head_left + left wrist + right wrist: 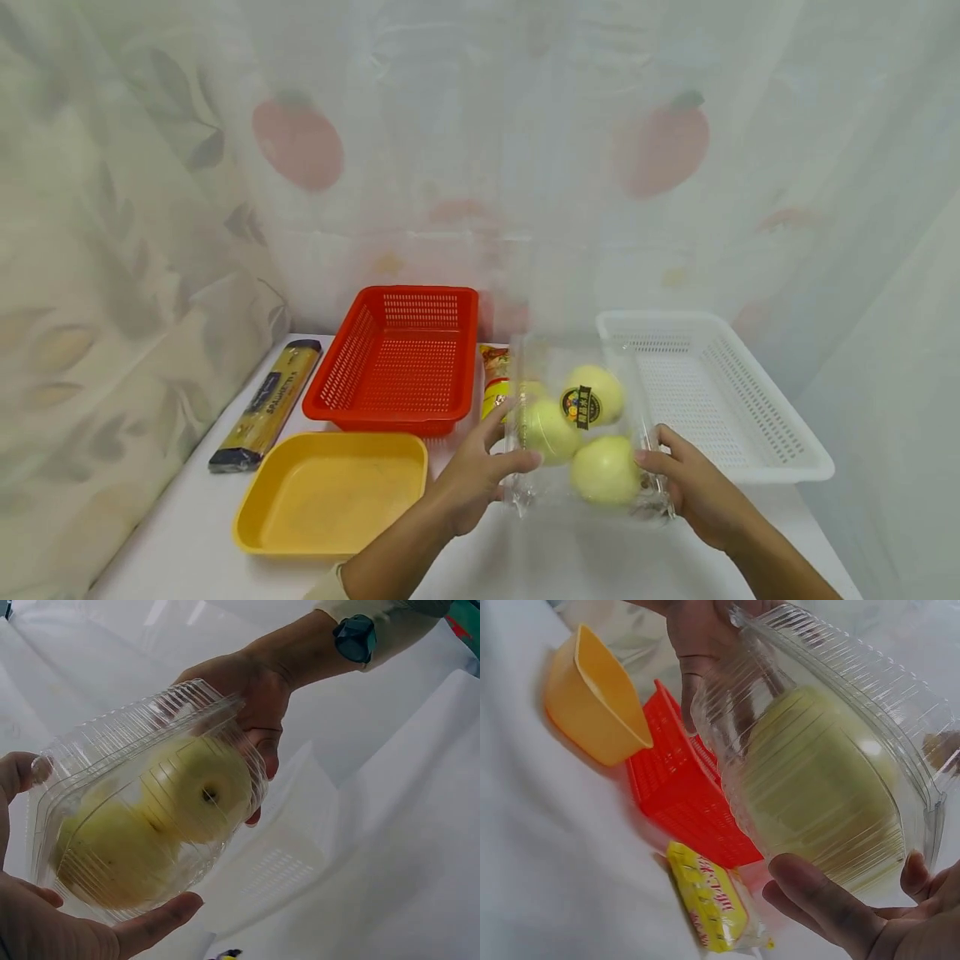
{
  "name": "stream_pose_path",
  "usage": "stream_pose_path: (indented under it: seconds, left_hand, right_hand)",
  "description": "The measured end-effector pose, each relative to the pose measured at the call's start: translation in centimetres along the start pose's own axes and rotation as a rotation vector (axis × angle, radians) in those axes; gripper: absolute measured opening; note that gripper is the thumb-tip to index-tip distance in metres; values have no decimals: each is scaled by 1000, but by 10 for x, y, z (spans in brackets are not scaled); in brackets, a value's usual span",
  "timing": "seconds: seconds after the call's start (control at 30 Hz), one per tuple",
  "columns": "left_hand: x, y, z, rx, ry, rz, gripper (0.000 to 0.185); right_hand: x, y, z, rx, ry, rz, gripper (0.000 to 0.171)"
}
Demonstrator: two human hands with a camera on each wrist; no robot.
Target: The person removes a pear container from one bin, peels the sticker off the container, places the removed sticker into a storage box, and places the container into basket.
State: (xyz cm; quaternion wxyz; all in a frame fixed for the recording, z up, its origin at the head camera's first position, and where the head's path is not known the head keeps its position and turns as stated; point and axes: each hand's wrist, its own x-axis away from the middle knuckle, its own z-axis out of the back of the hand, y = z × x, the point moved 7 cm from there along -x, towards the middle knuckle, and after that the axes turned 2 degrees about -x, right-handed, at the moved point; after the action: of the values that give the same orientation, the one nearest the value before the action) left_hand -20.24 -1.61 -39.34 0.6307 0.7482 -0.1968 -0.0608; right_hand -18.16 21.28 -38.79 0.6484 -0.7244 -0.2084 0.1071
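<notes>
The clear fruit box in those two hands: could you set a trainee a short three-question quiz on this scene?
1. True or false: only one hand holds the clear box.
2. How many baskets stand behind it, and in which colours?
3. Which lies nearest the yellow tray: A the red basket, B the white basket?

Key
1. False: the left hand and the right hand grip its two sides.
2. Two: one red, one white.
3. A.

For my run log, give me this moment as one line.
left hand grips clear box of apples | right hand grips opposite side | box lifted between red basket and white basket
</notes>
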Motion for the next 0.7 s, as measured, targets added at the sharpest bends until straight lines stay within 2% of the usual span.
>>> stream_pose_path:
  seconds: [0.5, 0.7]
  left_hand:
    - [13, -42, 22, 17, 22, 34, 94]
    - [14, -58, 28, 70, 27, 35, 93]
  right_hand:
    - [-9, 54, -11, -57, -1, -62, 34]
    - [-11, 73, -15, -81, -4, -83, 37]
